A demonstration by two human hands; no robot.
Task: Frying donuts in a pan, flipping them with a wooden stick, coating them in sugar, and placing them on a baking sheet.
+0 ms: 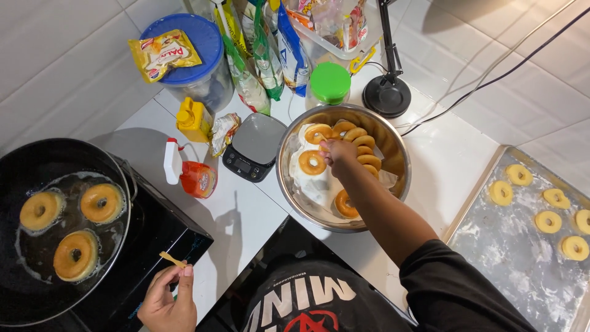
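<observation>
**Doughnut frying: mid-batch, fried rings going into the bowl**

Progress, as judged from the layout: a stack of fried doughnuts (362, 144) already sits in the steel bowl (393, 184) on paper lining, at about 12 o'clock from the person. Three doughnuts (77, 253) float in oil in the black pan (37, 154) at 9 o'clock, browned on the visible side. Six raw dough rings (547, 221) wait on the floured tray (510, 270) at 3 o'clock. So roughly the larger share looks fried, one panful is in the oil, one small lot is uncooked.

Grip, right hand (337, 151): fingers closed together over the bowl, touching or pinching a doughnut at the stack's near end; exact contact is hidden by the knuckles.

Grip, left hand (167, 301): at 7 o'clock beside the pan, thumb and fingers pinching a thin wooden stick (173, 260), tip pointing toward the pan.

A kitchen scale (255, 146) stands on the desk between pan and bowl.
</observation>
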